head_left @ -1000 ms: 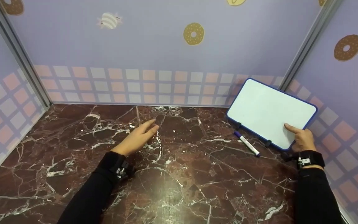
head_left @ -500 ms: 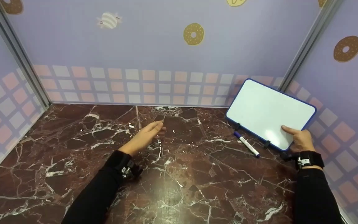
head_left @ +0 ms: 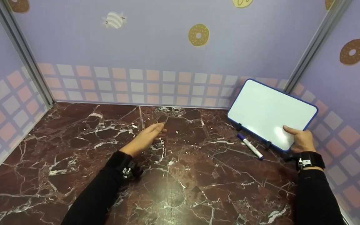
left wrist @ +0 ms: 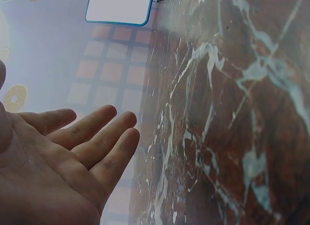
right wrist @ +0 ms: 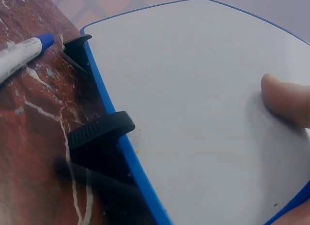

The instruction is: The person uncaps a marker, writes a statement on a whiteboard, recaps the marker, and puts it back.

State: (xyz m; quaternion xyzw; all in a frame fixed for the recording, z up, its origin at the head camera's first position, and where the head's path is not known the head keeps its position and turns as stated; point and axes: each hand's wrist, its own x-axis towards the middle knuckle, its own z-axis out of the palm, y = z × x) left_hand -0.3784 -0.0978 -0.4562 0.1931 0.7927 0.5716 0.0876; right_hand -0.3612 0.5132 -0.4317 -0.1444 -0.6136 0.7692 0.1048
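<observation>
A small whiteboard (head_left: 270,112) with a blue rim leans back at the right of the table, two black clips (right wrist: 101,130) along its lower edge. My right hand (head_left: 303,139) grips its lower right corner, the thumb (right wrist: 286,99) on the white face and the other fingers mostly hidden behind. In front of the board lies a white marker (head_left: 250,147) with a blue-purple cap, touched by neither hand. Over the middle of the table my left hand (head_left: 145,137) holds nothing; in the left wrist view its fingers (left wrist: 109,162) are extended and slightly spread.
The dark red marbled table (head_left: 180,187) meets a lilac back wall (head_left: 155,47) printed with doughnuts and pink and white squares. A similar side wall (head_left: 355,103) rises just right of my right forearm. Grey metal posts (head_left: 317,43) stand in the corners.
My left hand has shifted slightly right and turned so its thumb side faces up. The right hand keeps its grip on the whiteboard, which has hardly moved. The head view has shifted slightly.
</observation>
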